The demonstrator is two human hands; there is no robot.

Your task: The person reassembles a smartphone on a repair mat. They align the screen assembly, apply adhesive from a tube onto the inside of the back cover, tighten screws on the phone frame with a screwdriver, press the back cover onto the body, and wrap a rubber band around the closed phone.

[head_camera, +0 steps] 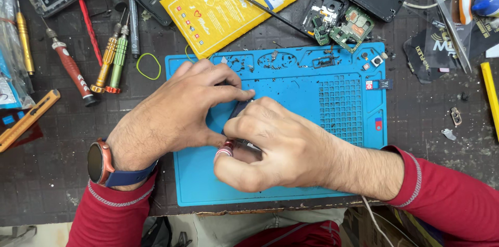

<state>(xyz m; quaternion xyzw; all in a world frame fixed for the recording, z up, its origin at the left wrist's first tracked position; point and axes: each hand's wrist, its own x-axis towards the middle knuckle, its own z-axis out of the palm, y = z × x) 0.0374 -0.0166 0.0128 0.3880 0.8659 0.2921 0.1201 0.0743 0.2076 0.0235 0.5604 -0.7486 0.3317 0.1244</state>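
Observation:
My left hand (182, 109) lies on the blue repair mat (291, 81), fingers pressing down on a small dark flat part (240, 108) that is mostly hidden under both hands. My right hand (278, 148) is closed around a small screwdriver with a red and silver knurled end (225, 150), its tip hidden against the dark part. A watch with a blue band (104, 166) sits on my left wrist. Both sleeves are red.
Screwdrivers (112, 60) and a red-handled driver (70, 70) lie left of the mat. A yellow padded envelope (218, 8), a phone frame and green circuit board (351, 29) are behind it. Tweezers (452, 29), small screws and an orange cutter (26, 119) sit around.

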